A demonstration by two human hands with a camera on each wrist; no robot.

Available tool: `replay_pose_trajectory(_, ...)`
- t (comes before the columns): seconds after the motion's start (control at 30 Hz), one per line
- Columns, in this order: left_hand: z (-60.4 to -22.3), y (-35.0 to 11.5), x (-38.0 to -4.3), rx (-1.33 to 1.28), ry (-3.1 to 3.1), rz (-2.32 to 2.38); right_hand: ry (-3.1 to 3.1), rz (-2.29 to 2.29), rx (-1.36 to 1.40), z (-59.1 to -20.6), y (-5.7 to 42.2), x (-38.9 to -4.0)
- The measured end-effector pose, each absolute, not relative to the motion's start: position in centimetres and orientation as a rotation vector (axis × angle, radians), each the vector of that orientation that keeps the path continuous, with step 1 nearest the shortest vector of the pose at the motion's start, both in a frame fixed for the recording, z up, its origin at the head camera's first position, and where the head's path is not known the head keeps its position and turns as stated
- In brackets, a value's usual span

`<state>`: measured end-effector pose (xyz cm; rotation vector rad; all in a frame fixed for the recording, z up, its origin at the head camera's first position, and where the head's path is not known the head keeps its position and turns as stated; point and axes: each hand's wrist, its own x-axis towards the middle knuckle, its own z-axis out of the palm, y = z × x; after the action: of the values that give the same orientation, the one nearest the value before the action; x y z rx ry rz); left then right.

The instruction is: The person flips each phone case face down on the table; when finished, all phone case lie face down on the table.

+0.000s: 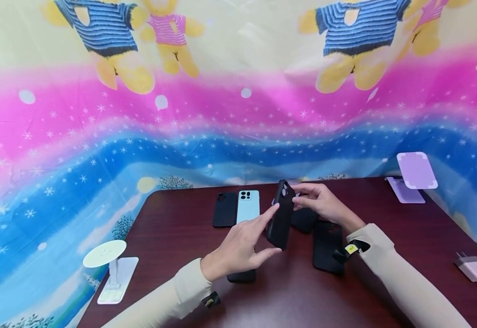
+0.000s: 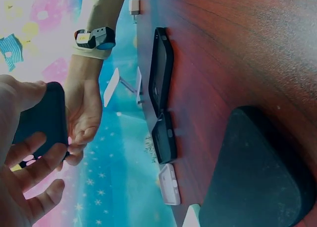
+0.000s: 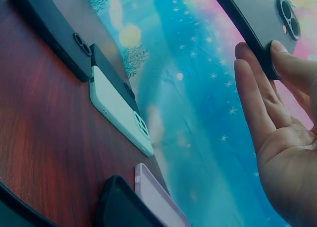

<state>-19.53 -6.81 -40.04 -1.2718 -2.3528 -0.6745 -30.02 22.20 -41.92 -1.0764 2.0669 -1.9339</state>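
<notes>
A black phone case with a camera cutout is held up, tilted, above the table. My left hand grips its left edge, the thumb on one face and fingers on the other in the left wrist view. My right hand pinches it near the cutout, with the thumb on its back. Below my left hand lies another black case, partly hidden in the head view. Under my right hand and wrist are two black cases, one nearer and one farther.
Behind my left hand lie a mint case and a black case. A lilac case is near the far edge. A white stand is at left; a lilac stand and charger plug are at right.
</notes>
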Motion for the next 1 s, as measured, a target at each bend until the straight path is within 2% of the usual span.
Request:
replay_pose_trajectory(0.5, -40.6, -7.1, -19.5, -1.146, -2.378, -0.644, 2.147, -1.775, -0.988, -41.3, 23.5, -29.9)
replay_pose_trajectory(1.0, -40.7, -7.1, -19.0, -1.034, -2.56, -0.771, 2.238, -1.833, -0.902, -41.5, 23.2, -29.9)
